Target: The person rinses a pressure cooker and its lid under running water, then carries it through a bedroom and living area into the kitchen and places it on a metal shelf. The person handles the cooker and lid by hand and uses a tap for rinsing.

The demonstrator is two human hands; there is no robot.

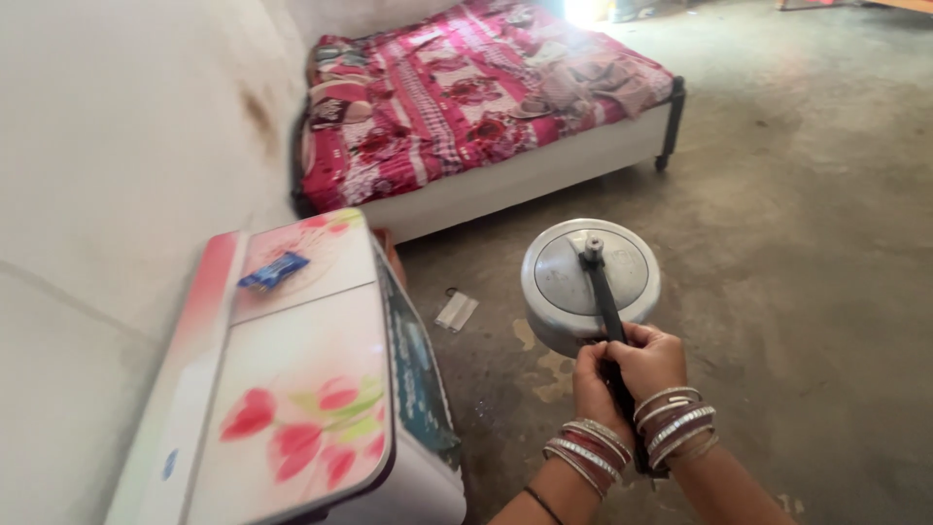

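Two hands — the left hand [595, 381] and the right hand [649, 362] — both closed around one long black handle [608, 303]. One silver pressure cooker [590, 284], with one lid and one small weight knob at the lid's centre. Each wrist carries a stack of silver and red bangles [677, 423]; the exact number in each stack cannot be told. One thin dark thread band sits on the left forearm. One bed [486, 107] with one red and pink floral cover. One white appliance [292, 389] with a tulip-print top — one small blue packet [273, 270] lies on it. One small pale packet [456, 311] lies on the floor.
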